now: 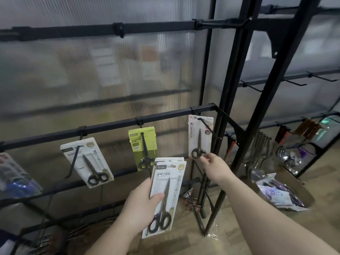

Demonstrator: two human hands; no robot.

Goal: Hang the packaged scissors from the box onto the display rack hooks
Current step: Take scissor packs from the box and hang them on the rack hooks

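Near the rack's right end, the right hand (211, 162) pinches the hung white pack (200, 137) — best steadied square on its hook — while the left hand (141, 205) clamps spare scissor packs (165, 196).

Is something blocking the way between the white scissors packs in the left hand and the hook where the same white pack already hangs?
Nothing visible does. The left hand holds the white packs below and right of that hook. The hanging white pack sits far back on it, leaving the tip free.
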